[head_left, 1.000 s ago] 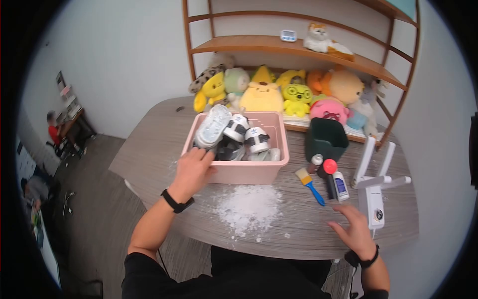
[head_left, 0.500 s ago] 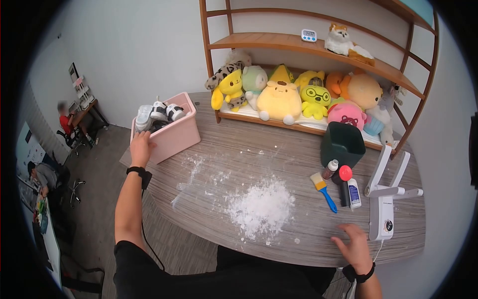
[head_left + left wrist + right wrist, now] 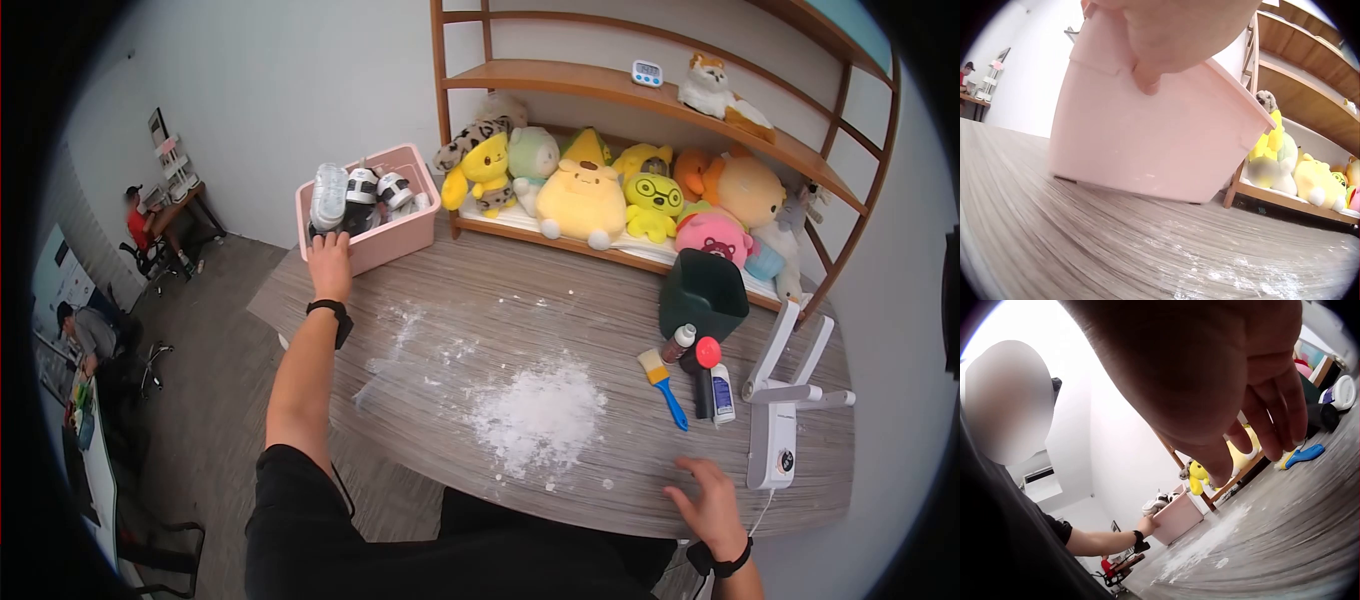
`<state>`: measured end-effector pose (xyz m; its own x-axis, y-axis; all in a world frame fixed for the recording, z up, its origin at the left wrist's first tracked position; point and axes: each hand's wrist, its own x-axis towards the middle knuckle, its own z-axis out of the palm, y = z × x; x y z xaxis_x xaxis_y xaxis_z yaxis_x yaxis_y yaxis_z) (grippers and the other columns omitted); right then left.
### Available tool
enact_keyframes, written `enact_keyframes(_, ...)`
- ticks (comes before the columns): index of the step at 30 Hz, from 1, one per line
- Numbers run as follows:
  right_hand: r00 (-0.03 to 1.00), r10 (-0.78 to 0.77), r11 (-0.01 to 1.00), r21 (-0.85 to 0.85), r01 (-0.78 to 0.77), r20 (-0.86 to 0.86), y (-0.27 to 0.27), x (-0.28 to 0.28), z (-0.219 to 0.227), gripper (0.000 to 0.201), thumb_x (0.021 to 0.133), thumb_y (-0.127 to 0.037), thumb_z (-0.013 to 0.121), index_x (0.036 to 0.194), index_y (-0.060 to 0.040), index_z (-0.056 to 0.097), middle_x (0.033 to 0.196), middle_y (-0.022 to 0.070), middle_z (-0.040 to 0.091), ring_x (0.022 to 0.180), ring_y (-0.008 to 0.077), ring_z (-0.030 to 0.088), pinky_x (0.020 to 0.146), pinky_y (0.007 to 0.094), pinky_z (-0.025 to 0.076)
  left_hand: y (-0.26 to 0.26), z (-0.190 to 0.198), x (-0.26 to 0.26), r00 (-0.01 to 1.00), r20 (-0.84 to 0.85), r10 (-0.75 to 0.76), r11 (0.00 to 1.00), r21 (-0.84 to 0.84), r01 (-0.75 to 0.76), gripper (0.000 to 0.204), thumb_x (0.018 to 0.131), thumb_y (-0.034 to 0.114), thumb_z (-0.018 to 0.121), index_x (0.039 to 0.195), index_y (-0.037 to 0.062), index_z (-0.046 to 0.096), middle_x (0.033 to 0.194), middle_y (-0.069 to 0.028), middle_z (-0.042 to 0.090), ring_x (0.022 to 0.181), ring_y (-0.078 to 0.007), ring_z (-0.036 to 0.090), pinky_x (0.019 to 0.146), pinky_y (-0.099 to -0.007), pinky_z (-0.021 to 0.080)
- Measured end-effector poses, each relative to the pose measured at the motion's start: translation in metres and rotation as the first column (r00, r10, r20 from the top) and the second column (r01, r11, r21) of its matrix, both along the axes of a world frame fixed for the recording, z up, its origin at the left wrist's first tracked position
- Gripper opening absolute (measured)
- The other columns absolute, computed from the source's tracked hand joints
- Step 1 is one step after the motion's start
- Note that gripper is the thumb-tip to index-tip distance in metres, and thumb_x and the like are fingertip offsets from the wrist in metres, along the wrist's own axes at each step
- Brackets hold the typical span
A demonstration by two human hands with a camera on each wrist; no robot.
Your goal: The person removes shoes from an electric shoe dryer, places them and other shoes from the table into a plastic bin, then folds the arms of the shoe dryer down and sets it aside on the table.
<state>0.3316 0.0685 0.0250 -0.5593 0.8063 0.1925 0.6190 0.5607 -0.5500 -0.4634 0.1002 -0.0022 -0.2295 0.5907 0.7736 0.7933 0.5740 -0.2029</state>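
My left hand (image 3: pixel 330 262) reaches out to the far left corner of the table and grips the near wall of a pink plastic bin (image 3: pixel 395 240). In the left wrist view the thumb (image 3: pixel 1147 75) presses on the outside of the pink bin (image 3: pixel 1160 144). Several black and white shoes (image 3: pixel 345 190) stick out of the bin. My right hand (image 3: pixel 705 495) rests flat on the table (image 3: pixel 600 310) near its front edge, fingers spread, holding nothing. A pile of white powder (image 3: pixel 540 410) lies between the hands.
A blue-handled brush (image 3: pixel 665 385), small bottles (image 3: pixel 715 385), a dark green container (image 3: pixel 703 290) and a white forked device (image 3: pixel 780 420) stand at the right. Plush toys (image 3: pixel 580 195) fill the wooden shelf behind. People sit at desks far left.
The pink bin has slid from the middle of the table, just behind the powder, to the far left corner, with my left hand on it. My right hand has stayed on the table.
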Motion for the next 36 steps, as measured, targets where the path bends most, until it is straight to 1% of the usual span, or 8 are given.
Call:
enact_keyframes(2, 1.0, -0.008, 1.0, -0.03, 0.008, -0.013, -0.003, 0.0, -0.002, 0.047, 0.089, -0.014, 0.094, 0.128, 0.0022, 0.074, 0.124, 0.0246, 0.078, 0.116, 0.0465, 0.074, 0.1, 0.0491, 0.061, -0.004, -0.002, 0.004, 0.999, 0.031, -0.019, 1.0, -0.012, 0.019, 0.011, 0.098, 0.019, 0.075, 0.107, 0.013, 0.072, 0.106, -0.007, 0.072, 0.111, -0.0333, 0.065, 0.09, -0.0508, 0.051)
enact_keyframes(4, 0.999, -0.028, 0.999, -0.042, 0.029, 0.024, -0.004, 0.001, -0.002, 0.05, 0.089, -0.015, 0.094, 0.13, 0.0031, 0.073, 0.126, 0.025, 0.077, 0.118, 0.0469, 0.074, 0.101, 0.0495, 0.061, -0.015, -0.01, 0.009, 1.0, 0.015, -0.006, 0.999, -0.049, 0.007, 0.012, 0.1, 0.019, 0.07, 0.11, 0.0135, 0.073, 0.107, -0.0066, 0.073, 0.111, -0.0333, 0.065, 0.089, -0.0513, 0.052)
enact_keyframes(6, 1.0, -0.006, 0.999, -0.036, 0.006, 0.015, -0.002, 0.002, -0.006, 0.05, 0.089, -0.015, 0.094, 0.13, 0.0032, 0.073, 0.126, 0.0253, 0.077, 0.118, 0.0472, 0.074, 0.101, 0.0497, 0.061, -0.023, -0.017, 0.02, 0.998, -0.017, -0.055, 0.995, -0.081, 0.053, 0.017, 0.101, 0.017, 0.067, 0.115, 0.0134, 0.074, 0.111, -0.0057, 0.074, 0.112, -0.0329, 0.065, 0.089, -0.0516, 0.053)
enact_keyframes(11, 0.999, 0.027, 0.998, -0.049, -0.026, 0.029, 0.0, -0.002, -0.005, 0.051, 0.089, -0.016, 0.094, 0.131, 0.003, 0.073, 0.126, 0.0258, 0.077, 0.118, 0.0476, 0.074, 0.101, 0.0497, 0.061, -0.022, -0.02, 0.031, 0.999, -0.007, -0.038, 0.997, -0.066, 0.038, 0.019, 0.1, 0.014, 0.066, 0.118, 0.0127, 0.073, 0.116, -0.0079, 0.074, 0.115, -0.0347, 0.064, 0.091, -0.0535, 0.053)
enact_keyframes(20, 0.999, 0.003, 1.0, -0.019, -0.002, 0.032, -0.007, -0.004, -0.01, 0.052, 0.088, -0.016, 0.095, 0.131, 0.0032, 0.073, 0.126, 0.0254, 0.077, 0.118, 0.047, 0.074, 0.101, 0.0492, 0.061, 0.01, -0.007, 0.001, 0.999, 0.031, 0.021, 0.996, -0.09, -0.018, 0.013, 0.101, 0.013, 0.065, 0.113, 0.0125, 0.07, 0.114, -0.01, 0.073, 0.116, -0.0371, 0.064, 0.092, -0.0548, 0.053)
enact_keyframes(26, 0.999, -0.043, 0.995, -0.093, 0.042, -0.008, -0.011, 0.001, -0.015, 0.05, 0.088, -0.015, 0.095, 0.13, 0.0038, 0.074, 0.125, 0.0255, 0.078, 0.117, 0.047, 0.075, 0.101, 0.0491, 0.061, 0.0, -0.034, -0.009, 0.999, 0.047, -0.026, 0.994, -0.104, 0.031, 0.021, 0.105, 0.017, 0.065, 0.123, 0.0096, 0.072, 0.12, -0.0114, 0.073, 0.117, -0.0386, 0.063, 0.095, -0.0547, 0.053)
enact_keyframes(30, 0.999, -0.048, 0.994, -0.094, 0.049, 0.008, -0.01, 0.0, -0.014, 0.049, 0.088, -0.015, 0.095, 0.129, 0.0041, 0.074, 0.124, 0.0254, 0.078, 0.117, 0.0466, 0.075, 0.101, 0.049, 0.061, -0.009, -0.049, -0.021, 0.995, 0.1, 0.012, 0.985, -0.172, 0.005, 0.026, 0.106, 0.019, 0.065, 0.128, 0.0079, 0.072, 0.125, -0.0121, 0.073, 0.119, -0.0399, 0.062, 0.096, -0.0546, 0.052)
enact_keyframes(36, 0.999, -0.034, 0.996, -0.083, 0.035, 0.018, -0.009, -0.004, -0.016, 0.049, 0.088, -0.015, 0.095, 0.128, 0.0043, 0.074, 0.123, 0.0248, 0.078, 0.117, 0.0454, 0.076, 0.1, 0.0482, 0.062, -0.007, -0.046, -0.013, 0.995, 0.101, -0.026, 0.982, -0.181, 0.044, 0.027, 0.106, 0.019, 0.065, 0.13, 0.0099, 0.073, 0.125, -0.0124, 0.073, 0.119, -0.0397, 0.063, 0.098, -0.0544, 0.052)
